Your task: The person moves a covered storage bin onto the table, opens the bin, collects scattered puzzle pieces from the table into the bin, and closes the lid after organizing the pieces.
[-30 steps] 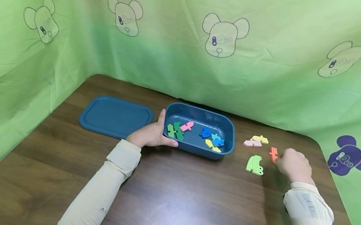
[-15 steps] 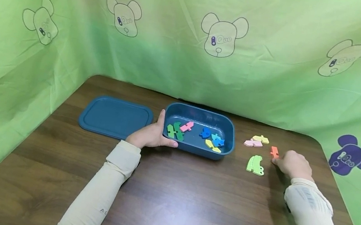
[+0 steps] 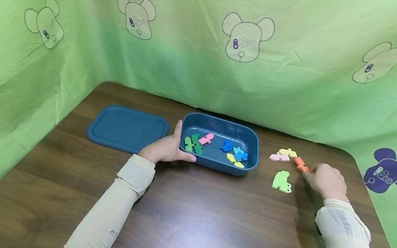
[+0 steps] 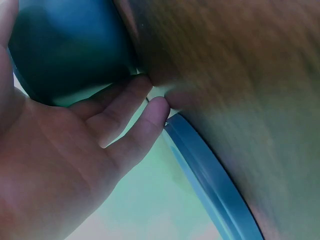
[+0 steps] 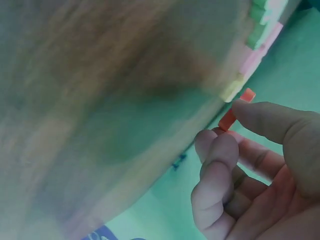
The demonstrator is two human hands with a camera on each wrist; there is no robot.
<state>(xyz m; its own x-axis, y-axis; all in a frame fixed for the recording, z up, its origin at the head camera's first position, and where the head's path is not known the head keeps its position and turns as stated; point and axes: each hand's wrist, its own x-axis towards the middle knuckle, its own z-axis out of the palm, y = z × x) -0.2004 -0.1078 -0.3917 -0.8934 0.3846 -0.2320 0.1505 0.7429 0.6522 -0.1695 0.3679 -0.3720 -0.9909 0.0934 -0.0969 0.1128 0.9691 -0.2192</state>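
Right hand (image 3: 324, 179) pinching orange puzzle piece (image 3: 301, 164) between thumb and curled fingers (image 5: 220, 155), just beside yellow piece (image 3: 288, 152) and pink piece (image 3: 279, 157); light green piece (image 3: 282, 181) near. Left hand (image 3: 165, 148) gripping blue tray (image 3: 254, 143) at its left wall, beside flat lid (image 3: 127, 128). Bare brown table (image 3: 206, 225) in front. Both forearms stretched forward.
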